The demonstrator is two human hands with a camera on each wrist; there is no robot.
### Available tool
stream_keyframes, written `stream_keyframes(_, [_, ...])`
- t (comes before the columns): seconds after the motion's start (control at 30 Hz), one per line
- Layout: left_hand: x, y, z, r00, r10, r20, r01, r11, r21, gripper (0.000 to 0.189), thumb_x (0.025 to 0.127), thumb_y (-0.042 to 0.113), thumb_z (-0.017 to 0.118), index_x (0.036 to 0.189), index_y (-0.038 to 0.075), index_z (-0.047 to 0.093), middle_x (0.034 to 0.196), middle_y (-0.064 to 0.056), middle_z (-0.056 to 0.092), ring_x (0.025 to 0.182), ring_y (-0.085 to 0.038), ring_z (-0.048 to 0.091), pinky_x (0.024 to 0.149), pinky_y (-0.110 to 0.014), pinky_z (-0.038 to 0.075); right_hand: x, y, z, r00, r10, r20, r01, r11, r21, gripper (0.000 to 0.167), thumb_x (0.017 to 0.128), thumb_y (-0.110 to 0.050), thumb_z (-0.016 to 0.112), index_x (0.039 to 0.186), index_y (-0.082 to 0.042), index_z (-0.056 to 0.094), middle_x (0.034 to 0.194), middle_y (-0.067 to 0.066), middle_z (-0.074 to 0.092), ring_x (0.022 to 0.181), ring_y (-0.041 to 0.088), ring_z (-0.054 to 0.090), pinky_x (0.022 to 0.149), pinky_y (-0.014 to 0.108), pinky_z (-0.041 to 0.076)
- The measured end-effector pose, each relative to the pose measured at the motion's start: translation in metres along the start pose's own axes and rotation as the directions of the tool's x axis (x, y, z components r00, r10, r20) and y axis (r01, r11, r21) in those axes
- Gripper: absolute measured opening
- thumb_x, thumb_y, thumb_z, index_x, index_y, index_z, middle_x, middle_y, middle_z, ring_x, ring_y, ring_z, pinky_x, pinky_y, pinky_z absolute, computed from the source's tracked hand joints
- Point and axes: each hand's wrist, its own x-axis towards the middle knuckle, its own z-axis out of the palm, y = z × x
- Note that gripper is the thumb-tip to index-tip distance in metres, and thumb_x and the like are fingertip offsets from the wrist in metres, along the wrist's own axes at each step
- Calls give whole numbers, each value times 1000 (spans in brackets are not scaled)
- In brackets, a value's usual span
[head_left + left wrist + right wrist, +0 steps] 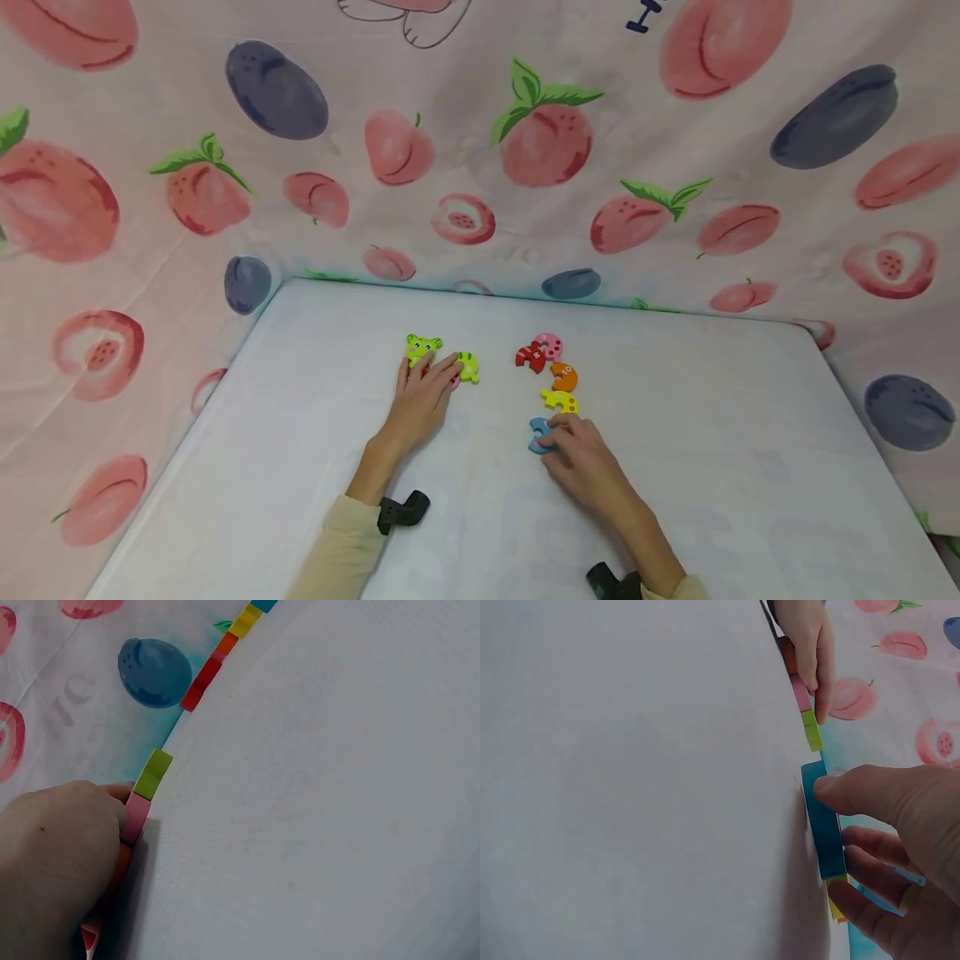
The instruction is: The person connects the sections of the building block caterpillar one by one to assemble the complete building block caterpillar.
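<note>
In the head view, my left hand (420, 408) rests with extended fingers on a small group of puzzle pieces. A green animal-head piece (422, 347) pokes out past its fingertips, and a striped green piece (468, 367) lies to their right. The pink piece (136, 816) and an orange-red one beneath this hand are partly covered. My right hand (588, 462) pinches a blue puzzle piece (538, 435) by its edges; in the right wrist view the thumb presses its near side, the fingers lying behind it.
Beyond the right hand, a yellow piece (561, 402), an orange piece (565, 377) marked 10, a red striped piece (530, 357) and a pink spotted piece (550, 345) form a curved row. A fruit-print cloth (465, 167) hangs behind the white table (300, 450).
</note>
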Motion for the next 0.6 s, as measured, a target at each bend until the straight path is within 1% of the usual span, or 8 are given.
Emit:
stream_keyframes(0.07, [0,0,0,1000,-8,5,8,1000,21,39,101,20,48,140,19,52,151,1,45,147,-34,27,119,-61,8,2,-1,1,1000,25,-3,-25,1000,-1,17,78,-16,81,92,-18,71,120,3,62,102,19,52,86,36,52])
stream_keyframes(0.13, [1,0,0,1000,-14,9,13,999,31,39,102,21,47,140,19,52,151,1,45,148,-34,26,119,-61,9,3,-2,2,999,48,1,-48,999,5,17,77,-17,81,90,-19,71,123,4,62,100,18,51,83,33,51])
stream_keyframes(0.27, [1,-1,0,1000,-20,14,19,999,36,39,101,21,47,140,20,52,151,2,45,148,-33,26,119,-62,11,6,-1,4,997,75,17,-75,997,21,17,77,-19,82,89,-22,70,125,5,64,96,16,49,75,26,46])
stream_keyframes(0.33, [1,-1,0,1000,-22,16,22,999,34,39,102,21,47,140,20,53,152,2,45,148,-33,26,119,-61,11,7,0,4,996,84,30,-85,996,39,16,78,-19,81,88,-22,70,125,5,64,95,16,49,74,25,45])
stream_keyframes(0.4, [1,-1,0,1000,-22,17,21,999,33,39,102,22,47,140,20,52,152,2,45,148,-33,26,119,-61,11,8,2,4,995,91,47,-94,994,60,15,78,-19,81,87,-23,69,125,5,64,98,17,50,78,27,47])
stream_keyframes(0.47, [1,-1,1,1000,-25,19,24,999,33,39,102,23,47,140,21,52,152,3,44,148,-33,25,119,-60,10,9,4,5,993,96,63,-102,991,91,14,79,-18,80,86,-23,68,125,5,64,103,20,53,84,33,50])
stream_keyframes(0.6, [2,-1,2,999,-29,21,28,999,36,39,102,24,47,141,22,51,152,3,44,148,-33,25,119,-60,10,10,8,6,991,110,76,-121,979,164,16,79,-17,80,83,-23,66,124,5,63,110,24,54,94,43,49])
